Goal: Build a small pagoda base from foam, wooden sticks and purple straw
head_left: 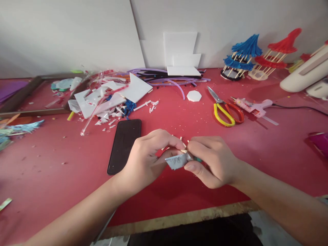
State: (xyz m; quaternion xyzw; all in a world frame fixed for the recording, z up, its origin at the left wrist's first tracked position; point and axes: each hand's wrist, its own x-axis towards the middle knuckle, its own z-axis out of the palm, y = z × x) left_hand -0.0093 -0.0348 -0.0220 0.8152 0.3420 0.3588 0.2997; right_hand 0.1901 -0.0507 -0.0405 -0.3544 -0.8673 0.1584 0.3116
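Arched left grip (150, 153) pinches a stick (183, 151); curled right grip (214, 159) clasps a knife (176, 161)

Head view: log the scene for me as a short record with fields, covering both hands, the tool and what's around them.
Left hand: pinching a small pale piece
Right hand: gripping the knife by its handle, mostly hidden
Knife: blade bare, pointing toward the left hand
Surface: red table
Beside left hand: black phone, lying flat
Beyond hands: white octagonal piece
Beyond right hand: scissors, pink glue gun
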